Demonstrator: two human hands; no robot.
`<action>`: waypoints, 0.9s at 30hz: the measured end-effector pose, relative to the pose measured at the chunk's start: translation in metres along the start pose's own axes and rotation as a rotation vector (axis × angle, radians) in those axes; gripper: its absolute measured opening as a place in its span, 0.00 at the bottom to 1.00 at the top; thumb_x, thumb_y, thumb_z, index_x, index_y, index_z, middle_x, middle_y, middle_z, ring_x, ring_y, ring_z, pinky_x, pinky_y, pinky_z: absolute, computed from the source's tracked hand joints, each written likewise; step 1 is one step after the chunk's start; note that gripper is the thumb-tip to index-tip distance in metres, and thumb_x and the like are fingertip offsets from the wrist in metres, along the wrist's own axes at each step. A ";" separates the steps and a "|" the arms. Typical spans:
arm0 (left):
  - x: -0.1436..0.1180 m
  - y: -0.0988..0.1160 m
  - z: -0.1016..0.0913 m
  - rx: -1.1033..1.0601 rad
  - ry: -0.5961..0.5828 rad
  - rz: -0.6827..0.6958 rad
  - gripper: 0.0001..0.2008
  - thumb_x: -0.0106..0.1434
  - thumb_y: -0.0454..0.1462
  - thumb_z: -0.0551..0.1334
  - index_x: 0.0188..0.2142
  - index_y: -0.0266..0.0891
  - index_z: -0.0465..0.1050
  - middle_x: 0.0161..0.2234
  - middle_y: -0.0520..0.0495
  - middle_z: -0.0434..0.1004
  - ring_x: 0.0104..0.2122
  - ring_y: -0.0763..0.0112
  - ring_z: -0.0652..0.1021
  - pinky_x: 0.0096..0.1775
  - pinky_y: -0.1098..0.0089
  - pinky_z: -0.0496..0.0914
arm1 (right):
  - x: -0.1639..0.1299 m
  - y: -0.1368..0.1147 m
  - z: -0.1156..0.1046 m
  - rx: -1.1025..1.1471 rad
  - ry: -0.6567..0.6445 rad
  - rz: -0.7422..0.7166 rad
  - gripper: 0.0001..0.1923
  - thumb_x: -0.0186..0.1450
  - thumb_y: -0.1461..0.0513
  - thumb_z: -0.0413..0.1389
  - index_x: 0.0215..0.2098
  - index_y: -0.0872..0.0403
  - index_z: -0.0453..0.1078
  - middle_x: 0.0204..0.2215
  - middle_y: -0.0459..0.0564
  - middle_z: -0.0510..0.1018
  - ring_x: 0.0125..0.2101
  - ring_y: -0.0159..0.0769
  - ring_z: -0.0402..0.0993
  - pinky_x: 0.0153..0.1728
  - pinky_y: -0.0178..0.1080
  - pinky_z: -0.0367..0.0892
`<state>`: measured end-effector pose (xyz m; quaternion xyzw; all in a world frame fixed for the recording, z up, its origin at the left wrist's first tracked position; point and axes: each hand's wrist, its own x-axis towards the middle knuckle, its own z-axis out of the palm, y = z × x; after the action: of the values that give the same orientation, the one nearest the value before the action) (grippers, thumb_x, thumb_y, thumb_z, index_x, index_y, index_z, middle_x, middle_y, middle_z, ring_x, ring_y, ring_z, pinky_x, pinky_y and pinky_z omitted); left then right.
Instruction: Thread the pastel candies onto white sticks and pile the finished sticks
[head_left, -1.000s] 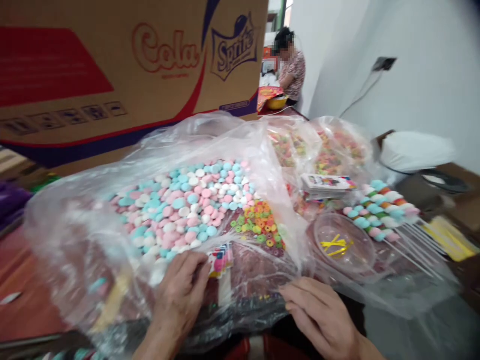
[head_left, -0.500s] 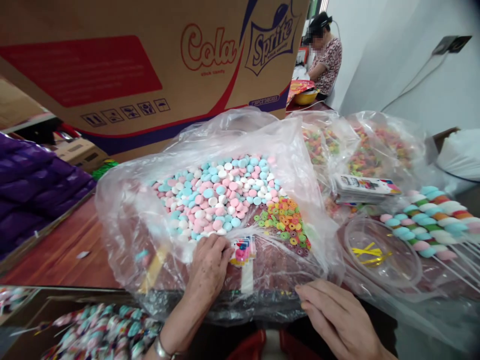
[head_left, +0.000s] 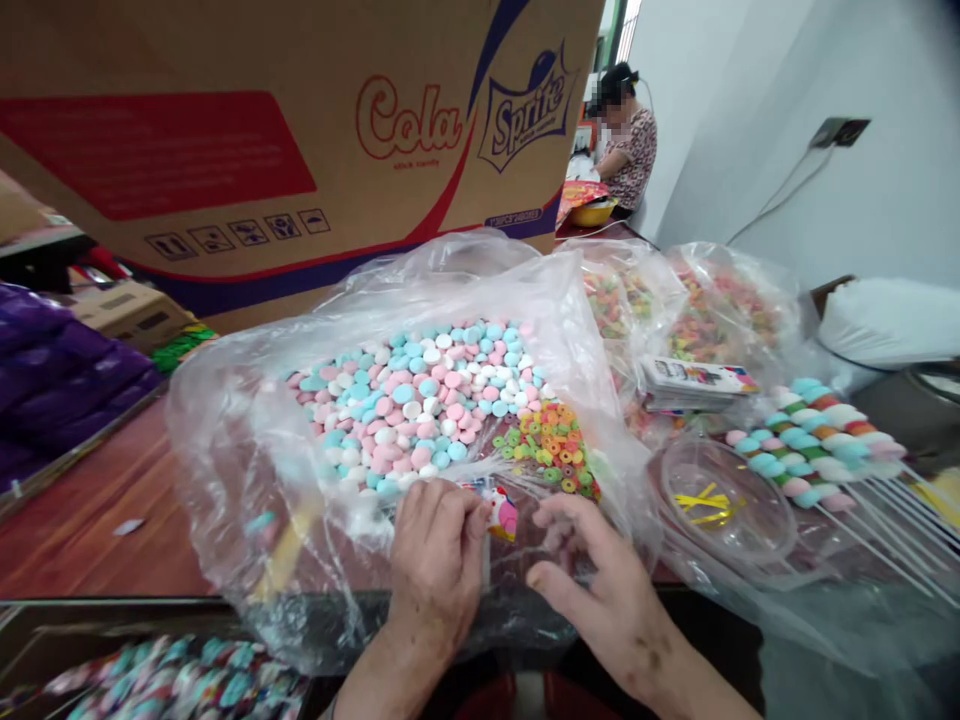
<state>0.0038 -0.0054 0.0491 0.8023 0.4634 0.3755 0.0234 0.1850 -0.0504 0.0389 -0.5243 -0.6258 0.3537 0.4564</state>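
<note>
My left hand (head_left: pixel 439 550) is closed, its fingertips pinching the edge of a small colourful printed card (head_left: pixel 502 515). To the right of the card, my right hand (head_left: pixel 600 595) is open with its fingers curved and apart, holding nothing. Just beyond both hands, pink, blue and white marshmallow-like candies (head_left: pixel 409 400) lie heaped on a clear plastic bag (head_left: pixel 232 440). Small ring-shaped candies (head_left: pixel 551 445) in green, yellow and orange sit beside them, with thin white sticks (head_left: pixel 480 468) in front. Whether more cards lie under my left hand is hidden.
A large carton (head_left: pixel 330 60) stands behind the bag. On the right are a round clear tub (head_left: pixel 664 500) with yellow ties (head_left: pixel 705 507), twisted candy skewers (head_left: pixel 817 440), stacked printed cards (head_left: pixel 690 385) and bagged candy (head_left: pixel 705 310). Wrapped skewers (head_left: pixel 195 675) lie lower left. A person (head_left: pixel 626 150) sits far back.
My right hand has moved left and up toward the card, its fingers spreading. The left hand has shifted slightly right, and the card now tilts at its fingertips. The view has shifted slightly.
</note>
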 end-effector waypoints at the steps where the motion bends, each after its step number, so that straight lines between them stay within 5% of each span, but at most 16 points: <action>1: 0.001 0.006 0.002 -0.012 0.013 0.017 0.06 0.67 0.30 0.57 0.33 0.38 0.67 0.29 0.46 0.69 0.32 0.63 0.67 0.35 0.62 0.62 | 0.005 -0.002 0.004 0.035 -0.016 0.049 0.14 0.63 0.61 0.56 0.48 0.52 0.65 0.35 0.47 0.75 0.31 0.32 0.72 0.31 0.32 0.70; 6: 0.002 0.019 0.006 -0.080 -0.019 0.039 0.02 0.66 0.30 0.58 0.39 0.36 0.67 0.34 0.44 0.70 0.35 0.61 0.68 0.38 0.61 0.63 | 0.022 0.001 0.004 0.066 0.012 0.035 0.09 0.68 0.60 0.49 0.35 0.54 0.69 0.30 0.46 0.73 0.31 0.32 0.69 0.35 0.34 0.65; 10: 0.014 0.014 -0.005 -0.096 -0.126 0.094 0.24 0.64 0.33 0.61 0.57 0.29 0.57 0.52 0.32 0.65 0.53 0.52 0.64 0.53 0.53 0.60 | 0.025 0.000 -0.013 0.046 -0.050 0.103 0.08 0.68 0.60 0.50 0.34 0.54 0.69 0.27 0.43 0.71 0.29 0.31 0.66 0.32 0.32 0.61; 14: 0.033 0.012 -0.020 -0.252 -0.511 -0.013 0.04 0.64 0.32 0.60 0.39 0.37 0.69 0.38 0.45 0.73 0.43 0.60 0.70 0.46 0.60 0.64 | 0.028 -0.006 -0.026 0.069 -0.183 0.121 0.09 0.67 0.61 0.49 0.30 0.54 0.66 0.25 0.41 0.67 0.27 0.28 0.63 0.29 0.31 0.59; 18: 0.043 0.016 -0.027 -0.469 -0.802 -0.259 0.02 0.62 0.34 0.61 0.32 0.40 0.69 0.32 0.54 0.74 0.33 0.69 0.72 0.36 0.69 0.64 | 0.030 -0.005 -0.030 0.113 -0.207 0.159 0.08 0.66 0.62 0.50 0.30 0.54 0.66 0.23 0.40 0.64 0.25 0.27 0.60 0.27 0.30 0.57; 27: 0.040 0.008 -0.019 -0.648 -0.883 -0.434 0.11 0.63 0.40 0.59 0.26 0.39 0.67 0.23 0.57 0.67 0.24 0.75 0.66 0.27 0.74 0.58 | 0.032 -0.002 -0.038 0.165 -0.250 0.142 0.05 0.66 0.61 0.53 0.33 0.54 0.67 0.26 0.41 0.66 0.29 0.29 0.62 0.31 0.31 0.59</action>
<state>0.0092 0.0148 0.0886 0.7215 0.4248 0.1150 0.5345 0.2195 -0.0209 0.0598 -0.4799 -0.6079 0.4978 0.3902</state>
